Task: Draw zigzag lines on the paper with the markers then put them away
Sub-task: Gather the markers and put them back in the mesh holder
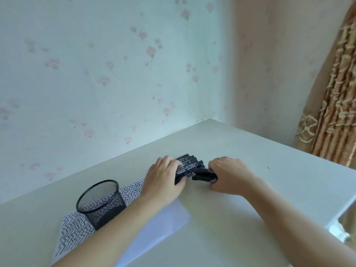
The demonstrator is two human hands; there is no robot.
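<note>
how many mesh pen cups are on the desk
1: the black mesh cup stands on the zigzag-covered paper, left of the left hand. No other cup shows.

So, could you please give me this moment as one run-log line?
phase: gathering markers | left hand: on marker row | right hand: gripping markers | paper: zigzags drawn | mesh cup: upright on paper, looks empty

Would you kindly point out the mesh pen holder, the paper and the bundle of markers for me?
mesh pen holder (102,206), head view, on its dark mesh side wall.
paper (75,230), head view, on the part covered with zigzag lines.
markers (189,163), head view, on the printed black barrels between the hands.
</note>
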